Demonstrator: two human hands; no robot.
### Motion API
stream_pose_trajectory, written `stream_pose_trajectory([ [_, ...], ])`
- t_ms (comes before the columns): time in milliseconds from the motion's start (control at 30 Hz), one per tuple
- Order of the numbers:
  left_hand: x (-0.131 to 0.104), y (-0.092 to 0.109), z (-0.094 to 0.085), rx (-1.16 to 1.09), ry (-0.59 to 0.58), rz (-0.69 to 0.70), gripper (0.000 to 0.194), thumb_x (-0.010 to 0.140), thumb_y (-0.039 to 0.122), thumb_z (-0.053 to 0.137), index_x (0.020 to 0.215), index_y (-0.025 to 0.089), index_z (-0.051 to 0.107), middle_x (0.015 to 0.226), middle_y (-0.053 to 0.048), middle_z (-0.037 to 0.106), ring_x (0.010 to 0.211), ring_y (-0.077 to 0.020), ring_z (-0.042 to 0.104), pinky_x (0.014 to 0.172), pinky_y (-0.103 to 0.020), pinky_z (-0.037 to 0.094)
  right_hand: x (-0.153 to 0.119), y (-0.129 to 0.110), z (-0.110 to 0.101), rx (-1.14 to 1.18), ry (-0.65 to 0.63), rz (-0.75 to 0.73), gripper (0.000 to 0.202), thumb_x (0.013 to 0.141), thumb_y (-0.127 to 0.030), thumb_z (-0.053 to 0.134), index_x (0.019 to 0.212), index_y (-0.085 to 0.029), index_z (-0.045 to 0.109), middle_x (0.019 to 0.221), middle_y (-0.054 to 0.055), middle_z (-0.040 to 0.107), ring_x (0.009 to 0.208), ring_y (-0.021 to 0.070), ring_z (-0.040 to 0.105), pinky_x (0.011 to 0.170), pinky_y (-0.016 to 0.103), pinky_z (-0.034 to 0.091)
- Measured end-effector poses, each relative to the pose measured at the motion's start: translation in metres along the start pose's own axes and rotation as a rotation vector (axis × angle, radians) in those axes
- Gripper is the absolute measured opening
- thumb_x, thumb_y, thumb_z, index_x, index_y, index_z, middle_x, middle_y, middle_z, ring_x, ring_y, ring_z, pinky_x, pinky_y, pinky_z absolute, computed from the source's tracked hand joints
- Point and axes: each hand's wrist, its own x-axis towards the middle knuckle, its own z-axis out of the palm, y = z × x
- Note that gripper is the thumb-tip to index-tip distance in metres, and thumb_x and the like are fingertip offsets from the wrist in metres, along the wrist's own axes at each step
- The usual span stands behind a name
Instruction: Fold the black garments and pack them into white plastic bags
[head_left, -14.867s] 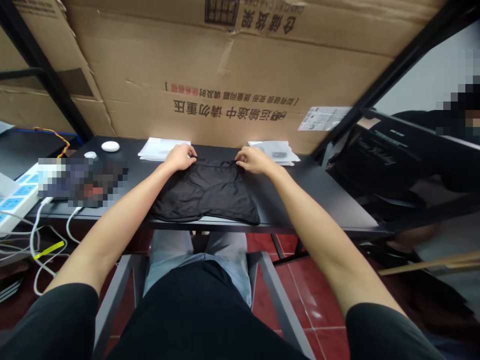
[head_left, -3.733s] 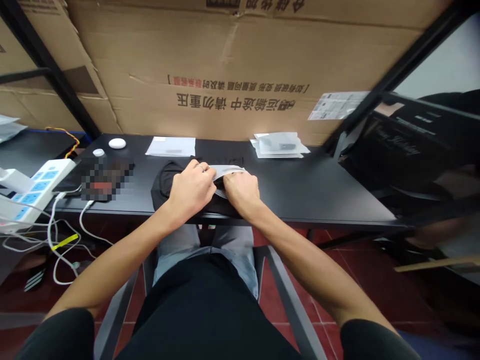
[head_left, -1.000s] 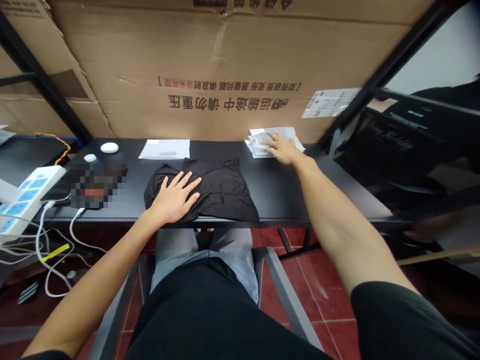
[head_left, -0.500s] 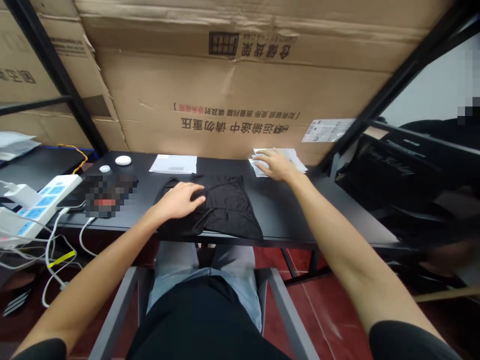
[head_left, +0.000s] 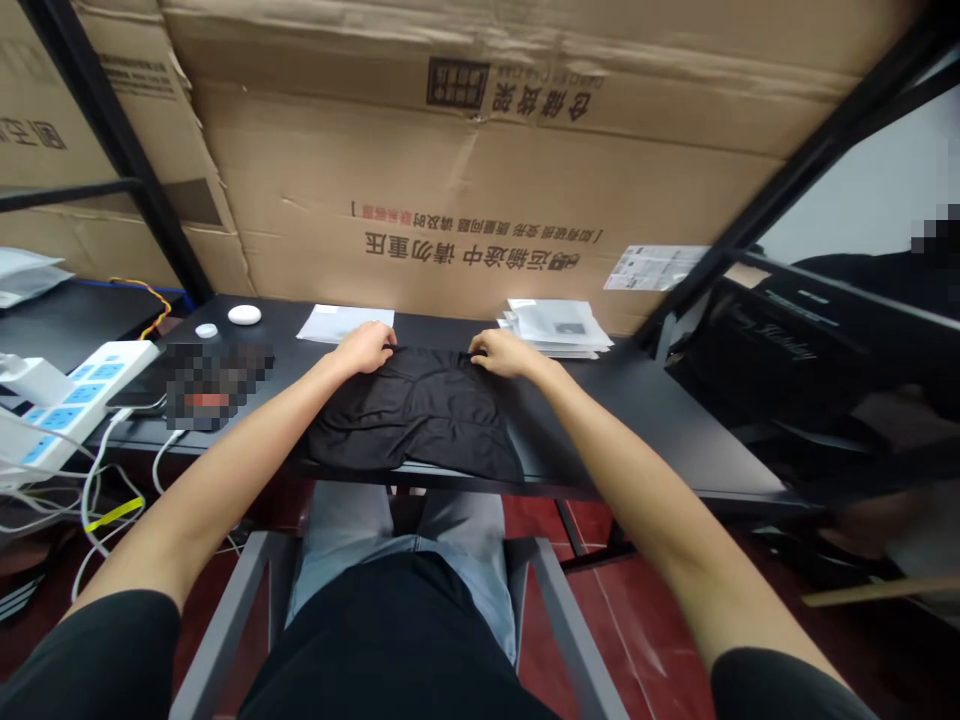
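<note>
A pair of black shorts [head_left: 420,410], soft and wrinkled, lies spread on the dark desk with its lower edge at the desk's front edge. My left hand [head_left: 365,348] pinches the far left corner of the shorts, fingers curled. At the far right corner, my right hand [head_left: 504,354] has its fingertips closed on the cloth. A flat white packet [head_left: 337,322] lies just behind my left hand. Behind my right hand sits a stack of white plastic packets [head_left: 562,325].
Large cardboard [head_left: 420,160] walls off the back of the desk [head_left: 645,410]. At left are a white power strip [head_left: 90,395] with cables, a blurred-out dark object [head_left: 214,385] and a white oval case [head_left: 244,315]. A dark bag [head_left: 795,340] is at right.
My right hand has left the packet stack and come to the shorts' far right corner. My left hand has slid away from me to the far left corner; the cloth lies straighter.
</note>
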Motion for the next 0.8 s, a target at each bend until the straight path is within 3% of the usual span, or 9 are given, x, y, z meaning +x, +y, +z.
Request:
stream_pose_trajectory([
  [167, -0.005, 0.0, -0.014, -0.055, 0.107, 0.072, 0.016, 0.098, 0.017, 0.067, 0.109, 0.019, 0.079, 0.123, -0.016, 0.08, 0.117, -0.03, 0.075, 0.111, -0.044, 0.059, -0.011, 0.002, -0.009, 0.05, 0.204, 0.016, 0.021, 0.098, -0.02, 0.071, 0.115, -0.017, 0.084, 0.115, 0.015, 0.088, 0.107, 0.0298, 0.08, 0.103, 0.041, 0.062],
  [300, -0.029, 0.001, -0.023, -0.118, 0.116, 0.187, 0.01, 0.097, 0.021, 0.066, 0.105, 0.023, 0.071, 0.118, -0.01, 0.08, 0.114, -0.0276, 0.075, 0.106, -0.042, 0.06, -0.043, 0.0, -0.007, 0.18, 0.323, -0.088, 0.02, 0.099, -0.022, 0.067, 0.115, -0.021, 0.08, 0.12, 0.014, 0.087, 0.111, 0.0326, 0.082, 0.107, 0.05, 0.065],
  [400, -0.052, 0.001, -0.022, -0.162, 0.08, 0.299, 0.008, 0.097, 0.023, 0.066, 0.104, 0.025, 0.068, 0.12, -0.008, 0.082, 0.116, -0.0278, 0.076, 0.109, -0.043, 0.059, -0.073, -0.003, 0.0, 0.252, 0.296, -0.224, 0.021, 0.103, -0.027, 0.065, 0.117, -0.025, 0.079, 0.13, 0.014, 0.087, 0.119, 0.034, 0.083, 0.111, 0.055, 0.066],
  [533, -0.077, 0.002, -0.018, -0.134, -0.052, 0.382, 0.01, 0.101, 0.028, 0.063, 0.108, 0.025, 0.07, 0.125, -0.011, 0.083, 0.119, -0.0314, 0.078, 0.111, -0.049, 0.06, -0.105, -0.013, 0.013, 0.165, 0.173, -0.284, 0.026, 0.109, -0.035, 0.062, 0.126, -0.024, 0.08, 0.144, 0.015, 0.084, 0.132, 0.0354, 0.082, 0.117, 0.057, 0.066],
  [667, -0.106, 0.003, -0.019, -0.107, -0.151, 0.399, 0.033, 0.113, 0.045, 0.058, 0.131, 0.023, 0.074, 0.154, -0.016, 0.076, 0.149, -0.0333, 0.07, 0.13, -0.052, 0.052, -0.128, -0.023, 0.021, 0.117, 0.128, -0.315, 0.041, 0.115, -0.048, 0.063, 0.141, -0.022, 0.079, 0.163, 0.019, 0.073, 0.156, 0.0392, 0.068, 0.132, 0.062, 0.056],
  [800, -0.145, 0.002, -0.022, -0.063, -0.2, 0.399, 0.076, 0.111, 0.07, 0.063, 0.173, 0.025, 0.056, 0.19, -0.014, 0.044, 0.18, -0.0332, 0.035, 0.147, -0.053, 0.029, -0.157, -0.03, 0.024, 0.15, 0.102, -0.344, 0.07, 0.112, -0.057, 0.071, 0.173, -0.026, 0.059, 0.186, 0.016, 0.049, 0.174, 0.0394, 0.045, 0.145, 0.068, 0.034],
])
